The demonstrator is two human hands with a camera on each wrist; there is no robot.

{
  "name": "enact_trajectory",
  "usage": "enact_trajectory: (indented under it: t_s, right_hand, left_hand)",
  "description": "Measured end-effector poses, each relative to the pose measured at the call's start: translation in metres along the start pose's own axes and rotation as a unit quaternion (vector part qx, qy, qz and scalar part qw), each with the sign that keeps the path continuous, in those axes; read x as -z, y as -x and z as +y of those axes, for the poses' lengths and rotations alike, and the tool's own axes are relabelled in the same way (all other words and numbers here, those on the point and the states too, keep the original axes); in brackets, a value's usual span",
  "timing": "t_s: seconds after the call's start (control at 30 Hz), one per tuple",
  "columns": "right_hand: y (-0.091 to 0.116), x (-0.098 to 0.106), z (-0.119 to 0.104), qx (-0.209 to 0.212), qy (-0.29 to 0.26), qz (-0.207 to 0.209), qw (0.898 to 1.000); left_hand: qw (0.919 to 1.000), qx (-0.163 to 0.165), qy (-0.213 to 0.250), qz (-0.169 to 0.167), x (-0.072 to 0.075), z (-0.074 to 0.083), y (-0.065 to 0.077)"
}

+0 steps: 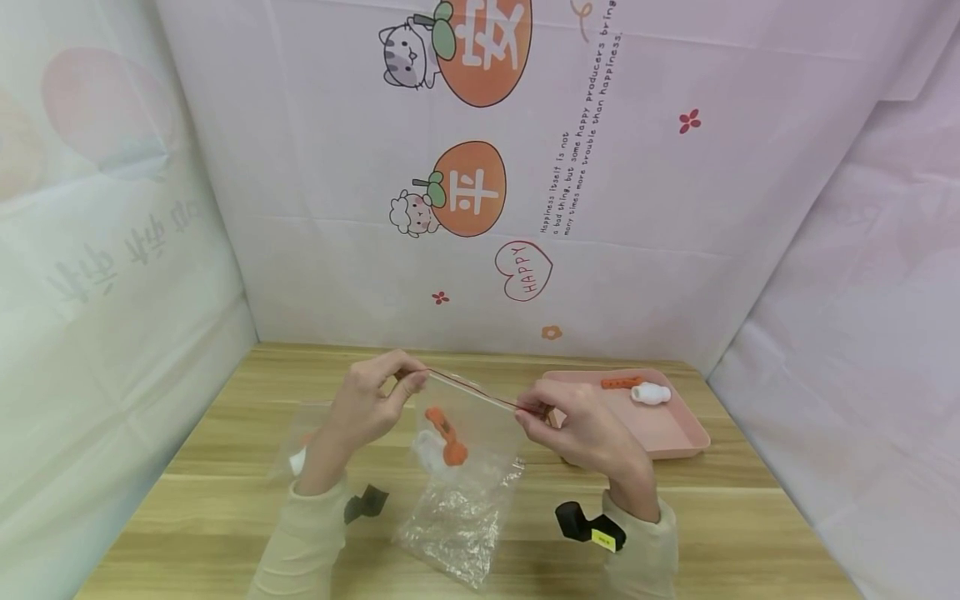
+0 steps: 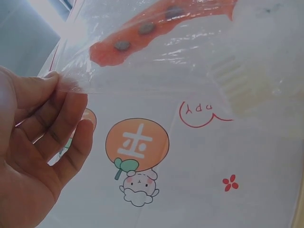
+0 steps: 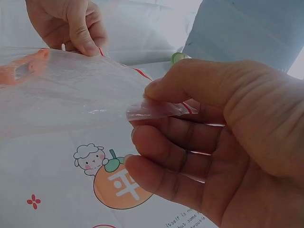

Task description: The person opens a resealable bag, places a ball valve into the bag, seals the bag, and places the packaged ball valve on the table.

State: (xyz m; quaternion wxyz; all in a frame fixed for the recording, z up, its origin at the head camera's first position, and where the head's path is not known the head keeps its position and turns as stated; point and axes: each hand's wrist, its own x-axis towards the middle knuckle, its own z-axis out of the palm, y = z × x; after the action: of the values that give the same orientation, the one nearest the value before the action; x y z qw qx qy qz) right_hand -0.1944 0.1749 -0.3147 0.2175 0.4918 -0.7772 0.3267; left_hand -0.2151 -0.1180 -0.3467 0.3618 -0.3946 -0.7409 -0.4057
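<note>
A clear zip bag with a red line along its top edge hangs between my two hands. My left hand pinches the top left corner between thumb and forefinger. At the top right corner, my right hand pinches the edge the same way. Inside the bag lie an orange piece and a white piece. Grey round spots show along the orange piece in the left wrist view. Ribs mark part of the white piece there. The lower part of the bag is crumpled.
A pink tray stands at the right, holding an orange strip and a white bottle-shaped piece. Behind my left hand another clear bag lies on the wooden table, partly hidden. Printed cloth walls surround the table.
</note>
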Motion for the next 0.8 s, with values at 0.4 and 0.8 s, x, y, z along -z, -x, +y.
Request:
enact_trajectory:
  t_s: [0.4,0.8]
  right_hand:
    - [0.0012,0.0017,-0.0003,0.010,-0.013,0.002,1.000]
    - [0.0019,0.0048,-0.0012,-0.002,-0.009,0.002,1.000]
  left_hand:
    - [1.0000,-0.001,0.000,0.006,0.0027,0.0015,-0.0015]
    - [1.0000,0.007,0.002,0.003,0.0054,0.0006,-0.0015]
